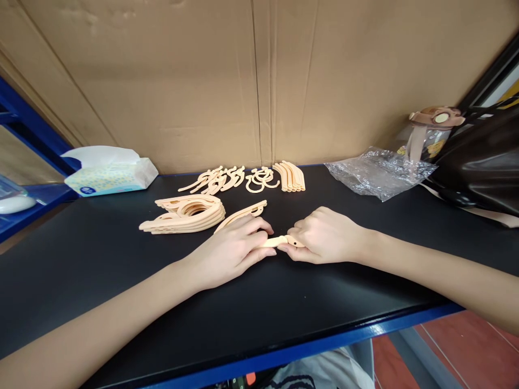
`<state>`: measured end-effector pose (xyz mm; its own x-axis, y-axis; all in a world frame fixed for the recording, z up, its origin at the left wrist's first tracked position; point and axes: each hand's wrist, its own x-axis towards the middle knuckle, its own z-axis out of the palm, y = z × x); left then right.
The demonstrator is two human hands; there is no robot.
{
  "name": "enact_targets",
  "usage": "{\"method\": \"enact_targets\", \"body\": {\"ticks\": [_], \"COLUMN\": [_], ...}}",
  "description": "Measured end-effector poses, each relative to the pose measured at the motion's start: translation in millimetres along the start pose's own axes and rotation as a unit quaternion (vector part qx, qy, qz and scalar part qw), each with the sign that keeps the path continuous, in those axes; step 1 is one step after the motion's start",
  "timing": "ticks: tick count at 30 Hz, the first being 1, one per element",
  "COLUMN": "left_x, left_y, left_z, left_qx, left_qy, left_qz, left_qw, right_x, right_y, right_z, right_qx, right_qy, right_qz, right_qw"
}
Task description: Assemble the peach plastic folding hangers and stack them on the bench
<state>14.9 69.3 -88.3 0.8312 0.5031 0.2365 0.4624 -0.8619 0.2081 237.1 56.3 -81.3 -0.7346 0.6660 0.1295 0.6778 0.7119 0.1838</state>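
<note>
Near the middle of the black table, my left hand (233, 251) and my right hand (324, 236) are closed on a small cream plastic piece (275, 241) that spans the short gap between them. A dark hole shows in its right end, by my right fingers. Behind my left hand lies a long cream arm piece (247, 210), partly covered by the hand. To the left is a stack of cream curved pieces (186, 219). Further back are loose cream pieces (213, 181), several cream hooks (263, 178) and a row of cream arm pieces (291, 177).
A tissue pack (109, 175) sits at the back left. Crumpled clear plastic (373, 172) lies at the back right, before a bottle (432, 132) and a dark bag (482, 162). Cardboard (203, 81) stands behind the table (259, 308).
</note>
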Motion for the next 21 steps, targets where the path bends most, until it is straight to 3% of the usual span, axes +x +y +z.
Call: {"method": "enact_targets", "body": {"ticks": [6,13,21], "left_x": [1.8,-1.4,1.9], "left_y": [1.0,-2.7,-6.3], "left_z": [-5.1,-3.4,-2.1], "left_qx": [-0.025,-0.052,-0.146], "left_qy": [0.004,0.053,0.056], "left_qz": [-0.007,-0.125,-0.132], "left_qw": [1.0,0.989,0.979], "right_x": [1.2,3.3,5.8], "right_y": [5.5,12.5,10.7], "right_z": [4.3,9.0,9.4], "right_qx": [0.008,-0.009,0.016], "right_qy": [0.001,0.086,0.14], "right_qz": [-0.022,-0.094,-0.113], "right_qw": [1.0,0.992,0.984]}}
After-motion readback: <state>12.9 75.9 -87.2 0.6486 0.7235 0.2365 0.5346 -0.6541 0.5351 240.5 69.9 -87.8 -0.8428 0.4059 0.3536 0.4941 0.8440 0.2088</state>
